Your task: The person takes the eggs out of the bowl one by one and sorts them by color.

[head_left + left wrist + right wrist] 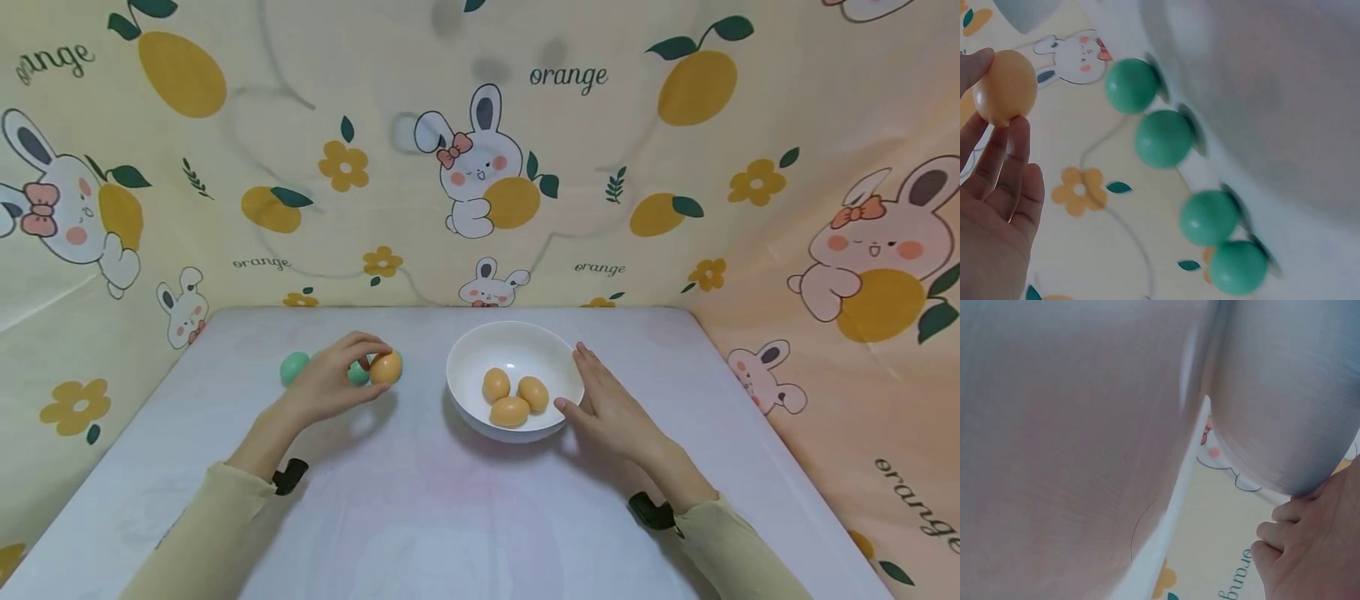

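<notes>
My left hand point(330, 379) pinches a light-brown egg point(386, 367) between thumb and fingertips, above the table at the left. In the left wrist view the same egg point(1007, 87) is held clear of several round green balls point(1163, 139) standing in a line on the table. Part of that line, with a green ball point(294, 368) at its left end, is hidden behind the hand in the head view. A white bowl point(468, 408) holds three light-brown eggs point(510, 412). Against its right side rests my right hand point(611, 408), fingers straight and thumb at the rim.
A pale cloth covers the table point(450, 517). Behind it and along both sides hangs a curtain point(337, 100) printed with rabbits and oranges. The bowl stands right of centre near the table's far edge. Dark straps point(291, 477) circle both wrists.
</notes>
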Tool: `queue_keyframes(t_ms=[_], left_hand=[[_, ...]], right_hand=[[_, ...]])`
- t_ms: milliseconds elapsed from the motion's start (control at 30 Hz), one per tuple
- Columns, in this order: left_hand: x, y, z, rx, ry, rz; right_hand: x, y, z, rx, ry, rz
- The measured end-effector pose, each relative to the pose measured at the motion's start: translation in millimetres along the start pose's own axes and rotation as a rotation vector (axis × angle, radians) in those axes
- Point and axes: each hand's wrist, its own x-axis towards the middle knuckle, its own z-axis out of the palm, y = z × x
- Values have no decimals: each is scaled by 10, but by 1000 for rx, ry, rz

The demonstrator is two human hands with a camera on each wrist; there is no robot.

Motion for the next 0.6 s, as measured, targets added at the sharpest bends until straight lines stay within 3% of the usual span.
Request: queue_keyframes(t_ms=[200,433,600], left_hand=[[-211,-126,-87,52,-5,-19],[-491,-229,-223,118,-49,-104],[-665,-307,-335,147,-69,-131]], right_hand=[[4,-3,-4,-4,-4,2],[10,-5,16,-8,-7,-2],[9,-12,6,-17,-7,3]])
